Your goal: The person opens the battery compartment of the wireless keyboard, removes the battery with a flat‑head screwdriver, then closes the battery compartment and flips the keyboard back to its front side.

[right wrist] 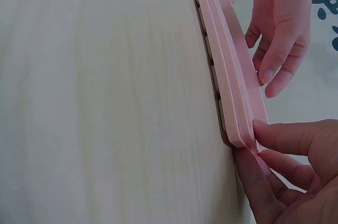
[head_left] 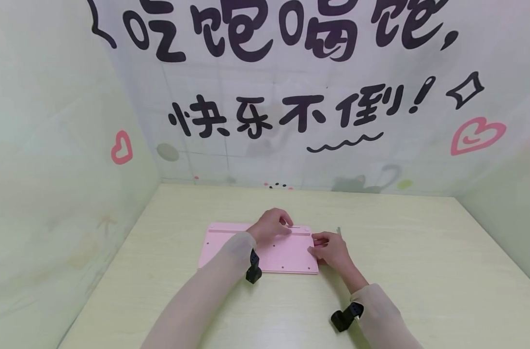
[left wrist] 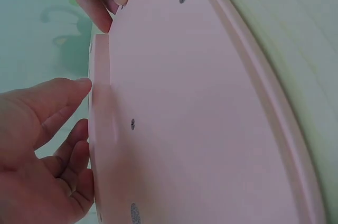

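Observation:
A pink keyboard [head_left: 265, 257] lies underside up on the table, with small screws showing in its back and a raised strip along the far side. In the right wrist view, dark key sides [right wrist: 216, 82] show beneath its pink edge. My right hand [head_left: 332, 252] pinches the right end, thumb on the back and fingers around the edge and below. At the far side, my left hand [head_left: 271, 225] reaches over the back. Its thumb and loosely bent fingers [left wrist: 79, 152] are right at the raised strip's outer edge in the left wrist view.
The pale wooden table [head_left: 422, 261] surrounds the keyboard. Behind it stands a printed white backdrop [head_left: 265, 160], with cloth walls at both sides. A thin pale green object [head_left: 339, 231] pokes up just behind my right hand. Each wrist wears a small black camera [head_left: 254, 269].

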